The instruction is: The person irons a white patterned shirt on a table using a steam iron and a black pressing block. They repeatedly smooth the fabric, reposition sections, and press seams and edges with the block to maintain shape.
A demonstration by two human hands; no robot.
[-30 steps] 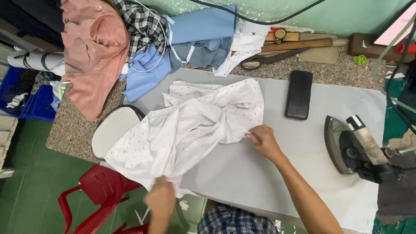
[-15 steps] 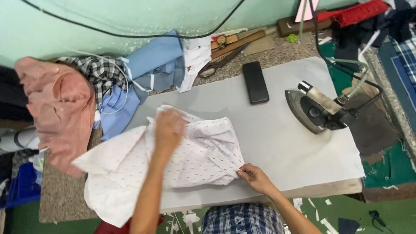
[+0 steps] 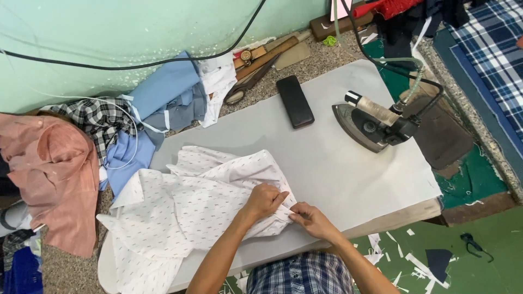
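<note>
A white shirt with small dark flecks point(image 3: 180, 212) lies crumpled across the left half of a white padded ironing board point(image 3: 338, 163). My left hand point(image 3: 264, 200) presses down on the shirt's right edge, fingers curled into the cloth. My right hand point(image 3: 311, 219) pinches the same edge just beside it, close to the board's near side. Both hands meet at one corner of the fabric.
A dark steam iron point(image 3: 376, 126) with a hose rests at the board's right. A black case point(image 3: 295, 101) lies at the far edge. Scissors point(image 3: 245, 87), blue point(image 3: 163, 98), checked point(image 3: 98, 117) and pink point(image 3: 52, 174) garments pile at the left. Cloth scraps litter the green floor point(image 3: 468, 256).
My left hand has come back from the shirt's far side to its near right edge, joining the right hand. The shirt has shifted slightly and the view has swung left.
</note>
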